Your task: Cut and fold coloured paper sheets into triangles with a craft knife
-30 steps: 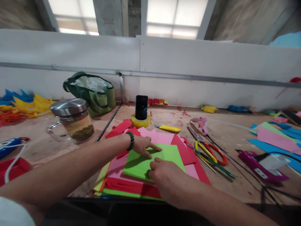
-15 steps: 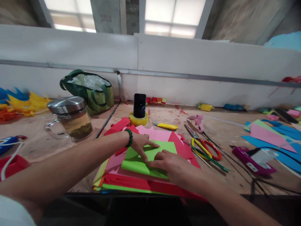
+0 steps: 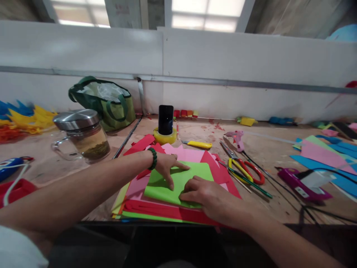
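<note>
A bright green sheet of paper [image 3: 164, 186], folded over with a rounded near edge, lies on a stack of pink and red paper. My left hand [image 3: 167, 167], with a green bead bracelet [image 3: 153, 158] at the wrist, rests on the sheet, fingers spread and holding nothing. On the sheet's near right part, my right hand [image 3: 203, 191] presses down with its fingers curled together. No object shows in its fingers, though their undersides are hidden. Under the green sheet, red paper [image 3: 178, 213] sticks out along the table's front edge.
Right of the stack lie scissors [image 3: 245, 169], a green pencil [image 3: 256, 187], a pink glue gun [image 3: 237, 139] and a purple power strip [image 3: 301, 186]. Behind it are a yellow cutter [image 3: 199, 144] and an upright phone [image 3: 165, 119]. A glass tea mug [image 3: 90, 139] and green bag [image 3: 117, 111] stand left.
My right hand has slid slightly right along the green paper, away from my left fingertips. My left hand stays spread on the sheet. The camera view has shifted a little.
</note>
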{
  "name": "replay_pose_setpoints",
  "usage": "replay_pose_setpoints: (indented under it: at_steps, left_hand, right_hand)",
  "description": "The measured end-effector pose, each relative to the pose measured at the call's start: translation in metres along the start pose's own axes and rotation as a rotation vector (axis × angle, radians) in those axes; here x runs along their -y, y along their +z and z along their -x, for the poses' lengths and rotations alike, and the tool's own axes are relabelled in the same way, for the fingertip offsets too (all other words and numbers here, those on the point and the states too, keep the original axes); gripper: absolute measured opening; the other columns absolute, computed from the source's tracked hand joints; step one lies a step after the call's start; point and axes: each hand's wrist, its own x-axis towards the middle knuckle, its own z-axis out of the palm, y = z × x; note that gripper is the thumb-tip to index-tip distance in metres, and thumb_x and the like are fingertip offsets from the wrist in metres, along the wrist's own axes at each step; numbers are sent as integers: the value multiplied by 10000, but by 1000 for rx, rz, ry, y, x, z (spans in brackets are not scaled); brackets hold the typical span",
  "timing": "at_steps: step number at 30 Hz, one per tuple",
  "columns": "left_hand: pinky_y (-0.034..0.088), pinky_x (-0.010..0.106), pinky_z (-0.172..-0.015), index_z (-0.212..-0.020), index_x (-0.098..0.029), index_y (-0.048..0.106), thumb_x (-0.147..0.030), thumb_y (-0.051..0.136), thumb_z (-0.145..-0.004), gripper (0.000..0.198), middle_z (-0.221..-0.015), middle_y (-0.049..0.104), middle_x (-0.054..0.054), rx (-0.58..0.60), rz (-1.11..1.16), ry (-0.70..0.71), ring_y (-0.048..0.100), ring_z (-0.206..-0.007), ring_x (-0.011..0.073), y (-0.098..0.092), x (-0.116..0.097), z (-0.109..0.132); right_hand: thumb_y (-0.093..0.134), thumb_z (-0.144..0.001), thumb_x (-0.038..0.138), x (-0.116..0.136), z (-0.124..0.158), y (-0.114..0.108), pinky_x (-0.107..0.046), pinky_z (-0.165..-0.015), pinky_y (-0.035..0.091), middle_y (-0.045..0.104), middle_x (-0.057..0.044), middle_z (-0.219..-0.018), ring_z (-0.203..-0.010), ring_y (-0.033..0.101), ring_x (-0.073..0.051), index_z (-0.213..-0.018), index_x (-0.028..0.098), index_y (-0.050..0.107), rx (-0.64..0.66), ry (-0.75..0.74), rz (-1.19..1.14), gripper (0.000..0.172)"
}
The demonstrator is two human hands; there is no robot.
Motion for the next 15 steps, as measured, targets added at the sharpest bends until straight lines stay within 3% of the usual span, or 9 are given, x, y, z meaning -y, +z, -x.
replay_pose_setpoints:
  at_steps: [4, 9, 15]
  left_hand:
    - [375, 417, -985, -1451, -456, 202, -651, 743, -557, 1064, -1367, 395, 49, -1, -7, 9, 479, -1168, 336, 0, 0, 0]
    - [378, 428, -978, -1450, -460, 204, -643, 743, -567, 1050, -1344, 407, 57, -7, -10, 24, 479, -1162, 343, 1, 2, -2]
    - [333, 468, -1016, -1445, -472, 206, -653, 755, -540, 1073, -1416, 339, 45, 0, 22, 7, 417, -1226, 379, 2, 5, -3]
  right_hand:
    - [442, -855, 12, -1, 7, 0, -243, -728, 410, 656, -48, -1030, -943, 559, -161, -1000, 228, 706, -17, -46, 59, 371]
    - [451, -897, 96, -3, 28, 8, -275, -735, 443, 656, -66, -939, -879, 555, -173, -1051, 203, 665, -23, -92, 178, 285]
    - [396, -910, 66, -6, 54, 26, -310, -722, 463, 643, -83, -872, -812, 557, -187, -979, 176, 654, -148, -128, 356, 289]
